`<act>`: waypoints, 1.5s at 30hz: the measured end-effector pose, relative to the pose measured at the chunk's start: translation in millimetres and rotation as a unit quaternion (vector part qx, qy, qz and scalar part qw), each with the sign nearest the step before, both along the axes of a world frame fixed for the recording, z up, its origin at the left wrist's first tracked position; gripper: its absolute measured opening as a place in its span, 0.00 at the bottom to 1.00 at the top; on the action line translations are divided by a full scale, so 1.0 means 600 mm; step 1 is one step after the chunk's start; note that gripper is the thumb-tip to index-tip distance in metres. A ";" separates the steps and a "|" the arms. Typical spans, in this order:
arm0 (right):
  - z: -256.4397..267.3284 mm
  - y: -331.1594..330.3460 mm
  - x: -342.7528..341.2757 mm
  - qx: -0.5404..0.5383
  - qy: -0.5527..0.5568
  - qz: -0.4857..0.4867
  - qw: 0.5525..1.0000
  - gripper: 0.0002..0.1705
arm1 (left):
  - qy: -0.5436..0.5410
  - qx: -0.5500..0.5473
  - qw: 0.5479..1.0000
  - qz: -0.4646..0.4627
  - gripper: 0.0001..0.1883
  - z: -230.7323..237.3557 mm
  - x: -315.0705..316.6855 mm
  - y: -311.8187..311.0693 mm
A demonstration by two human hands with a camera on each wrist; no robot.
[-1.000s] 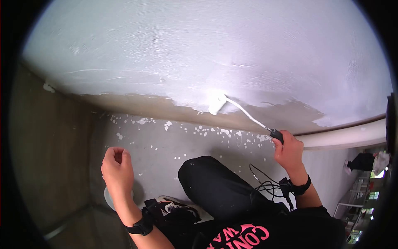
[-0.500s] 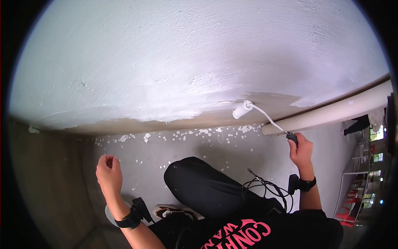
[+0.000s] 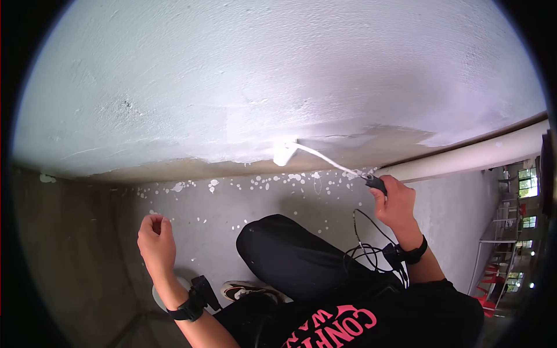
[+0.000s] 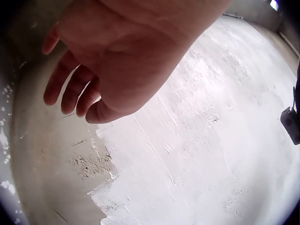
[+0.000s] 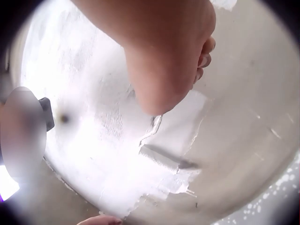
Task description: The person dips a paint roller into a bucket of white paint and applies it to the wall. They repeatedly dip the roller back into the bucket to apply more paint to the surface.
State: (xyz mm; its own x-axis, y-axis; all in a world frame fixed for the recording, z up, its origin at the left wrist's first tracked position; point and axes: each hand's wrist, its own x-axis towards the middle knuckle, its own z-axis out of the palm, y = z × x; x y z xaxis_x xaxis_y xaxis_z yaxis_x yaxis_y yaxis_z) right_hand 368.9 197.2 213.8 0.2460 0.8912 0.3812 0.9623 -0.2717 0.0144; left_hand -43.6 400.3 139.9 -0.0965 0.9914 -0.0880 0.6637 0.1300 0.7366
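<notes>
In the head view my right hand [image 3: 396,204] grips the dark handle [image 3: 376,184] of a small paint roller, whose white head [image 3: 284,152] lies against the lower wall near the ragged paint edge. The right wrist view shows the roller head [image 5: 159,158] on the wall below my right hand [image 5: 164,61]. White paint covers the upper wall [image 3: 232,69]; a brown-grey strip is bare along its foot. My left hand [image 3: 156,243] hangs at the left with loosely curled fingers, holding nothing; the left wrist view shows its bare palm [image 4: 126,61].
White paint spots dot the grey floor [image 3: 214,203]. A pale pipe [image 3: 476,155] runs along the wall's base at the right. A round container [image 3: 158,298] stands partly behind my left forearm. Black cables [image 3: 371,255] lie by my knee [image 3: 272,243]. Red chairs [image 3: 487,290] are at far right.
Over the last half second my right hand and the roller have moved left along the wall. The view has also shifted since a second ago. My left hand stays loosely curled.
</notes>
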 end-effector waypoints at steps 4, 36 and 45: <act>-0.003 0.062 -0.043 -0.001 0.017 0.053 0.998 0.13 | 0.022 -0.011 1.000 -0.005 0.10 -0.005 0.004 -0.011; -0.064 -0.241 0.031 0.158 0.436 -0.189 0.866 0.18 | -0.189 -0.179 0.818 -0.513 0.17 0.056 0.278 -0.004; -0.151 -0.176 -0.014 0.220 0.596 -0.180 0.751 0.20 | -0.196 -0.167 0.856 -0.448 0.18 0.068 0.207 -0.012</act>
